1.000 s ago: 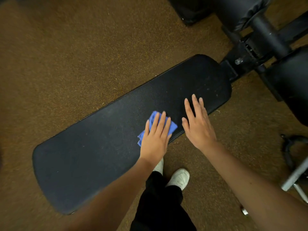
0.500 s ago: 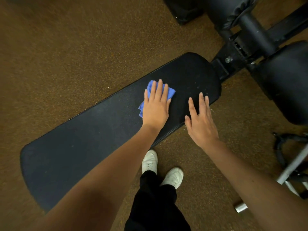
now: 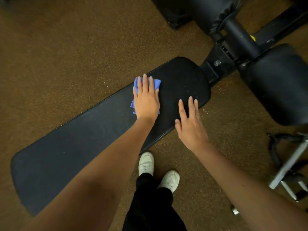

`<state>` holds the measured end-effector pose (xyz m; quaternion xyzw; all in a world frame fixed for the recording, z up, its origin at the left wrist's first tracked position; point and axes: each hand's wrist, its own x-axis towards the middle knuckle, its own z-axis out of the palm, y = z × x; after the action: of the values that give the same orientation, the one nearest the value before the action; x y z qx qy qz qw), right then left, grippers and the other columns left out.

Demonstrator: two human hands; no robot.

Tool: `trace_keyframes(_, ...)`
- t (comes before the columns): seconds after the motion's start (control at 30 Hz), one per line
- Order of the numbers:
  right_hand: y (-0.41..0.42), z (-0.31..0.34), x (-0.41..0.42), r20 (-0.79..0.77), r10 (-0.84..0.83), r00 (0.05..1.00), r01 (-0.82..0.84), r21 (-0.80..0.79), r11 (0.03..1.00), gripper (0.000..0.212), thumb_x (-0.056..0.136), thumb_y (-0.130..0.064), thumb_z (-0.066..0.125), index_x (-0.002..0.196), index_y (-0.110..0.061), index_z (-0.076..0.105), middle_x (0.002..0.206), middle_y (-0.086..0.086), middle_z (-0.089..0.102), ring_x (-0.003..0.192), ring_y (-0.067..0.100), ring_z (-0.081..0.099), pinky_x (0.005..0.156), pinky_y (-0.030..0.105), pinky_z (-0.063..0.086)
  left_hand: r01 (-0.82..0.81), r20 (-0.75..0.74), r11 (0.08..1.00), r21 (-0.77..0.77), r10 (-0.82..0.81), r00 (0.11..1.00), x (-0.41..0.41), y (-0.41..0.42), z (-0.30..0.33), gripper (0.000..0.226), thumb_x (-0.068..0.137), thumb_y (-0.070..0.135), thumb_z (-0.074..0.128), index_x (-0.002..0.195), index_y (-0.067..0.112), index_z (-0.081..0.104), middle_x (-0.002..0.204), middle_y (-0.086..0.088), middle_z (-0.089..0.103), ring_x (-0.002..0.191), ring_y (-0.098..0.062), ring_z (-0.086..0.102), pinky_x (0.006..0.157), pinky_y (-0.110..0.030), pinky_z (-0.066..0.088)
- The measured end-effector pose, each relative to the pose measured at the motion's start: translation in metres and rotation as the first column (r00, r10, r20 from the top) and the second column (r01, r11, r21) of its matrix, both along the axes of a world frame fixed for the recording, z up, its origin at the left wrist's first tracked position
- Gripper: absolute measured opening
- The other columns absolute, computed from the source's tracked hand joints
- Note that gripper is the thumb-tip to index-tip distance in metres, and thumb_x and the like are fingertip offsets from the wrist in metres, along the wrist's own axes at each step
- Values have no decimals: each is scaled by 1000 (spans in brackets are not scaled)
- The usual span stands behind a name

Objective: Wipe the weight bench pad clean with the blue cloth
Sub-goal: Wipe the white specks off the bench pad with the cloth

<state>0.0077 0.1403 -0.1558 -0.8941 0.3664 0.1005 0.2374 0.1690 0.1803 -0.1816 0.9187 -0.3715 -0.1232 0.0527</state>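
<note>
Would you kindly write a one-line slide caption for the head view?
Left hand presses the blue cloth flat on the black bench pad; right hand rests open near its edge.

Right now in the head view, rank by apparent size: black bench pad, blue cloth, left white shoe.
1. Black bench pad, largest by far.
2 and 3. Blue cloth and left white shoe: unsure, the left hand hides most of the cloth.

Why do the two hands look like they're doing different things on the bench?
The left hand presses flat on the blue cloth; the right hand touches bare bench pad. The left sits at the pad's far edge, the right at its near edge. Both have straight fingers.
</note>
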Motion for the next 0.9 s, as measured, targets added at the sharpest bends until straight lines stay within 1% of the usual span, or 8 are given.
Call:
trace_keyframes(0.17,-4,0,-6,0,25,1000,-25,36,999,69,97,-18,41,149,-15,-4,156,13,-14,143,27,-14,118,39,13,-33,9,999,-1,33,999,-11,-12,2,50,102,31,19,147,10,15,156,-10,9,144,-25,-1,116,-42,3)
trace_keyframes(0.3,-3,-3,-5,-16,16,1000,-15,19,1000,73,94,-12,43,148,-13,-6,156,11,-15,143,25,-15,117,37,8,-18,-110,999,-50,12,994,-18,-10,8,49,102,30,22,146,9,19,156,-11,9,143,-26,0,116,-45,5)
trace_keyframes(0.4,0,1,2,-13,-30,999,30,3,1000,70,94,-16,43,148,-8,0,157,16,-6,144,28,-9,118,44,10,36,-203,990,-136,-63,977,-18,-7,21,49,101,31,20,145,9,24,155,-11,11,142,-27,9,115,-43,16)
trace_keyframes(0.47,6,7,13,32,-51,998,52,-24,998,68,93,-19,45,148,-5,7,156,20,-1,144,33,-3,116,47,10,-23,-229,982,-190,-22,973,-3,-3,29,48,101,30,22,144,9,28,155,-10,15,140,-27,17,110,-40,23)
trace_keyframes(0.53,14,12,32,88,-21,996,27,-67,997,70,91,-26,47,148,-5,12,155,24,2,143,37,1,113,48,12,-80,-197,976,-201,40,980,18,1,33,47,101,29,22,142,8,32,153,-10,22,138,-27,21,110,-40,22)
trace_keyframes(0.67,24,8,81,110,79,991,-67,-104,992,82,85,-47,48,150,-15,9,155,23,-1,143,38,-3,113,50,7,-112,-227,978,-174,71,971,43,5,34,46,101,28,21,142,10,31,153,-7,23,142,-22,14,116,-39,13)
trace_keyframes(0.8,14,-12,103,42,134,990,-126,-155,980,74,88,-42,54,148,-15,20,155,18,14,143,36,8,113,52,10,-83,-204,977,-197,42,978,47,5,35,45,102,26,21,142,10,32,153,-6,24,142,-20,12,116,-41,12)
trace_keyframes(0.9,-8,-21,103,23,202,979,-193,-206,959,67,92,-36,51,148,-14,22,156,14,16,143,34,11,114,50,9,-78,-197,975,-209,36,980,48,0,33,44,102,26,22,141,8,33,152,-8,26,142,-21,13,116,-41,13)
